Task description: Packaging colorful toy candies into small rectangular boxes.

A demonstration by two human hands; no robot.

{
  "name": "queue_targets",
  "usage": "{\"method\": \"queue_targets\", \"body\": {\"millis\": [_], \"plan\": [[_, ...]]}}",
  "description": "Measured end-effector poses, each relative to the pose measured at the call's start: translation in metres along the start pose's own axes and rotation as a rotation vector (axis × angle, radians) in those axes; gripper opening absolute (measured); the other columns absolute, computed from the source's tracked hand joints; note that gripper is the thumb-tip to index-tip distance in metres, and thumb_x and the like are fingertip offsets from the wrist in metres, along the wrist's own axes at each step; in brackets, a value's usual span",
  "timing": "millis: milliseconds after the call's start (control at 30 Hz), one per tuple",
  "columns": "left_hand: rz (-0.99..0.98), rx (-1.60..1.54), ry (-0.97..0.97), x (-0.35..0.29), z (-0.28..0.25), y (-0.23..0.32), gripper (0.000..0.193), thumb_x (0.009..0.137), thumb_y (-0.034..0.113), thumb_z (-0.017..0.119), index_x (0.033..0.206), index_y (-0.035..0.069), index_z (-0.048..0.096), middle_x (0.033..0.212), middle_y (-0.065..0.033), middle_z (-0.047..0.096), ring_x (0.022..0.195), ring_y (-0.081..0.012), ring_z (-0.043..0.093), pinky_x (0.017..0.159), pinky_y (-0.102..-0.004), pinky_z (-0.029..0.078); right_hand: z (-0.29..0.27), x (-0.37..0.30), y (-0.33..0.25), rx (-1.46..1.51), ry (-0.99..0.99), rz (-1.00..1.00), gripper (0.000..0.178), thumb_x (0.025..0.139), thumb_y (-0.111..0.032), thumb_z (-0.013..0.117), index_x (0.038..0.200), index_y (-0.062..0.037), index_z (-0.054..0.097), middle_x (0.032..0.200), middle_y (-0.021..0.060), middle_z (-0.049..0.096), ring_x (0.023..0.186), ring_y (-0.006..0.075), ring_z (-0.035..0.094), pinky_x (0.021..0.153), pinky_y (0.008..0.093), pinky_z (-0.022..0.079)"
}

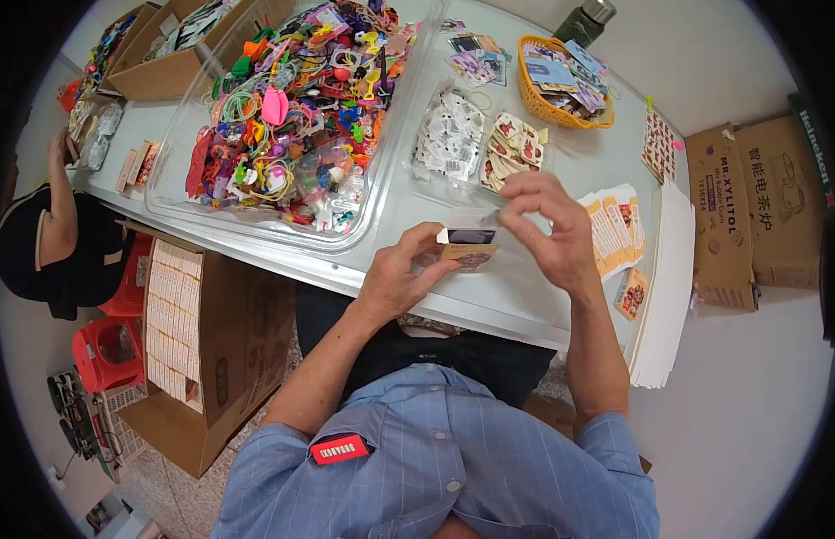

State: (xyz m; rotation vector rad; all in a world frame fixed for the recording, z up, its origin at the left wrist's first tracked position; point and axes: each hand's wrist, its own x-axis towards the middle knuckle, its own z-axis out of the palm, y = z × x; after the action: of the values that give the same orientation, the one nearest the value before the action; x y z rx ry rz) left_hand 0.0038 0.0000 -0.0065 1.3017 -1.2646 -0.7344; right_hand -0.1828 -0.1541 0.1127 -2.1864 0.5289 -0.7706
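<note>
Near the table's front edge, my left hand (pixel 395 277) is closed round a small orange-and-white cardboard box (pixel 476 260). The box has its top flap up, and something dark shows in its mouth. Over the open end my right hand (pixel 554 235) pinches a small item, perhaps a clear packet, mostly hidden by the fingers. Just beyond the hands are a clear tray of small white packets (pixel 449 135) and a pile of printed cards (pixel 514 151). Right of my right hand lies a fanned stack of flat orange-and-white cartons (pixel 606 235).
A large clear tub (pixel 345 242) heaped with colourful small toys fills the table's left. A yellow basket (pixel 536 101) of cards and a dark green flask (pixel 583 22) stand farther back. White sheets (pixel 671 287) line the right edge. At far left, another person's arm (pixel 62 202) reaches over.
</note>
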Motion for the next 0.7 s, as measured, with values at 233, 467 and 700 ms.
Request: {"method": "queue_targets", "body": {"millis": [233,467,700], "plan": [[0.004,-0.009,-0.011,0.002,0.001,0.001,0.06,0.087,0.012,0.083,0.136,0.006,0.048,0.106,-0.0206,0.075,0.093,-0.0301,0.077,0.08,-0.0365,0.061,0.009,-0.011,-0.007,-0.205,-0.115,-0.024,0.013,0.084,-0.001,0.077,0.096,-0.0028,0.072,0.115,0.0085,0.069,0.12,0.0304,0.061,0.104,0.0416,0.047],[0.039,0.057,0.025,0.0,-0.001,0.004,0.06,0.085,0.006,0.084,0.135,0.003,0.05,0.101,-0.0172,0.075,0.085,-0.0213,0.075,0.074,-0.0324,0.06,0.003,0.003,0.011,-0.045,0.047,0.016,0.017,0.09,-0.003,0.073,0.107,-0.0018,0.073,0.113,0.0096,0.07,0.111,0.0235,0.063,0.099,0.0347,0.048],[-0.002,0.024,-0.024,0.002,-0.004,0.012,0.057,0.086,0.012,0.084,0.133,0.004,0.054,0.102,-0.0168,0.075,0.088,-0.0274,0.076,0.076,-0.035,0.061,0.033,0.079,-0.002,-0.042,0.197,0.035,0.022,0.091,-0.006,0.073,0.112,-0.0013,0.071,0.106,0.0062,0.07,0.097,0.0148,0.063,0.089,0.0299,0.05]]}}
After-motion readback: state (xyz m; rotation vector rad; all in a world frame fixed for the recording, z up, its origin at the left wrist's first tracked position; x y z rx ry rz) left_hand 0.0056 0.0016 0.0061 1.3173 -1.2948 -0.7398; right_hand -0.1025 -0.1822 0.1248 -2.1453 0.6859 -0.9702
